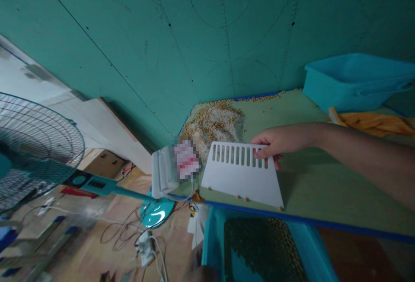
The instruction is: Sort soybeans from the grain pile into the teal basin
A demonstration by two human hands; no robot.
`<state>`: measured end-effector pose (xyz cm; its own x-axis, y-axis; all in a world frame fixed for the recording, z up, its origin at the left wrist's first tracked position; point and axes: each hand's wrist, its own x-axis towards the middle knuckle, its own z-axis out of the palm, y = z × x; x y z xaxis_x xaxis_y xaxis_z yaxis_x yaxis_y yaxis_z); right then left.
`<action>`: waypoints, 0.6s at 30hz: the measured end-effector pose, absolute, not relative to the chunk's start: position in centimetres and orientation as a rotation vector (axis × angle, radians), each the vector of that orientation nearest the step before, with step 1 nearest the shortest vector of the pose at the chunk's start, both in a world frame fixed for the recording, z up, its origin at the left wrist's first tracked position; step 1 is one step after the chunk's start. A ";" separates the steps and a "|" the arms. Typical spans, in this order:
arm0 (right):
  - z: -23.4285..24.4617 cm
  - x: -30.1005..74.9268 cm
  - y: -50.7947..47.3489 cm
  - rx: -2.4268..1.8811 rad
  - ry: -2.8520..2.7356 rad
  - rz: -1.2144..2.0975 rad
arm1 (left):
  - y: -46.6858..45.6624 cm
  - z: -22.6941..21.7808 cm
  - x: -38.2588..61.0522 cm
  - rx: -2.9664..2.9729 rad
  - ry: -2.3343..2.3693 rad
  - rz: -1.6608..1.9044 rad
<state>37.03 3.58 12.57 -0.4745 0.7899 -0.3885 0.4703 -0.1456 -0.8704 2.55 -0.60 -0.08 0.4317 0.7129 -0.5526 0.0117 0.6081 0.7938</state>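
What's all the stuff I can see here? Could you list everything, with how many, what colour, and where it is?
White scraper: one, white, slotted along its top edge, on the table near the front edge.
Grains: a heap, tan, at the table's far left corner, with a few strays by the scraper.
Table: one, green top with blue edging.
Tub: one, blue, far right on the table.
Cloth: one, orange, beside the tub.
Bin: one, blue, below the table's front edge, with dark contents.
Fan: one, teal, left.
Cables: several, on the floor.
Right hand: one, fingers on the scraper's top right corner.
Left hand: not visible.
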 end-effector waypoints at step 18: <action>13.2 36.0 2.9 -1.372 -1.870 1.887 | -0.5 2.0 6.0 0.556 0.893 0.584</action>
